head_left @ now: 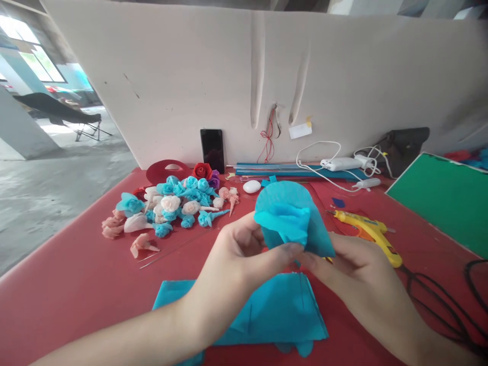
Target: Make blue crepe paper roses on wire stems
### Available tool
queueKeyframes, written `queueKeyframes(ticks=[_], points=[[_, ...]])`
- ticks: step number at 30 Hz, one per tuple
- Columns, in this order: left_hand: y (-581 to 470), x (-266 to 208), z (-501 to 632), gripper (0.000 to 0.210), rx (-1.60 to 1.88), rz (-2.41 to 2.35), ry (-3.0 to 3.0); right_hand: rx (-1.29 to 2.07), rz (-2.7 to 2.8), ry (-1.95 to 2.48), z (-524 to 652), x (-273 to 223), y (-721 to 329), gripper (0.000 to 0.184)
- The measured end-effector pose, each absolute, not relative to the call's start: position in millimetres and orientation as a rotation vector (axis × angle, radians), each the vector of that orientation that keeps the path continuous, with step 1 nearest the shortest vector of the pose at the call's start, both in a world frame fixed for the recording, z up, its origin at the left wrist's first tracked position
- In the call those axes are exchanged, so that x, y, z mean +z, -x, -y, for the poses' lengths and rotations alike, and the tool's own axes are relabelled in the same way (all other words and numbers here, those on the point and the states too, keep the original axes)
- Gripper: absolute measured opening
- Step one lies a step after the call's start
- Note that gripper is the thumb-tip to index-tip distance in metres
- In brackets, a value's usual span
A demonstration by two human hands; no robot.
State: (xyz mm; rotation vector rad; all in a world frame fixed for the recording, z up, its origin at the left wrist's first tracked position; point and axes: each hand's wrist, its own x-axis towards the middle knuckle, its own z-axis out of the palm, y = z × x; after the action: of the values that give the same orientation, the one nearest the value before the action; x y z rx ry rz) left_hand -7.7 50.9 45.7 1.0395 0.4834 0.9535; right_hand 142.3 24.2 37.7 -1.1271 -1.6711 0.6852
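Note:
A half-rolled blue crepe paper flower (284, 218) is held up in front of me, with a wide rounded petal standing behind its folded centre. My left hand (244, 249) is closed on it, thumb pressed against the lower front. My right hand (351, 269) pinches the base and the petal's lower right edge, its thumb tip close to the left thumb. A thin stem (301, 292) hangs below the fingers. Under both hands lies a stack of blue crepe paper (282, 315). Most fingertips are hidden behind the paper.
Finished blue, white and pink paper flowers (170, 204) heap on the red table (95, 284) at left, near thin wires. A yellow glue gun (375, 231) with a black cord lies right. Behind stand a phone (212, 150), white charger (340, 163) and green board (450, 203).

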Motion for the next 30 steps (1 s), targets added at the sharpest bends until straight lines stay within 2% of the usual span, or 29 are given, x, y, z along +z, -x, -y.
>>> queueKeyframes(ticks=[15,19,22,24,27,30], points=[[4.6,41.2,-51.0,0.015,1.016,-0.546,-1.088,0.745,1.603,1.189,-24.0,33.5,-138.6,0.010],[7.5,41.3,-54.6,0.007,0.923,-0.485,-1.068,1.035,1.552,1.229,-28.8,38.8,-151.4,0.010],[11.8,42.1,-62.1,0.038,0.869,-0.322,-1.109,1.288,1.467,1.138,-35.8,48.3,-170.7,0.012],[14.6,40.8,-69.8,0.047,0.879,-0.321,-1.173,1.416,1.449,1.028,-40.6,55.3,-181.9,0.016],[17.8,35.1,-83.4,0.028,0.879,-0.432,-1.282,1.591,1.526,0.933,-44.7,63.0,-190.6,0.015],[19.2,27.7,-92.5,0.017,0.844,-0.453,-1.366,1.624,1.585,0.999,-46.2,63.9,-191.6,0.017]])
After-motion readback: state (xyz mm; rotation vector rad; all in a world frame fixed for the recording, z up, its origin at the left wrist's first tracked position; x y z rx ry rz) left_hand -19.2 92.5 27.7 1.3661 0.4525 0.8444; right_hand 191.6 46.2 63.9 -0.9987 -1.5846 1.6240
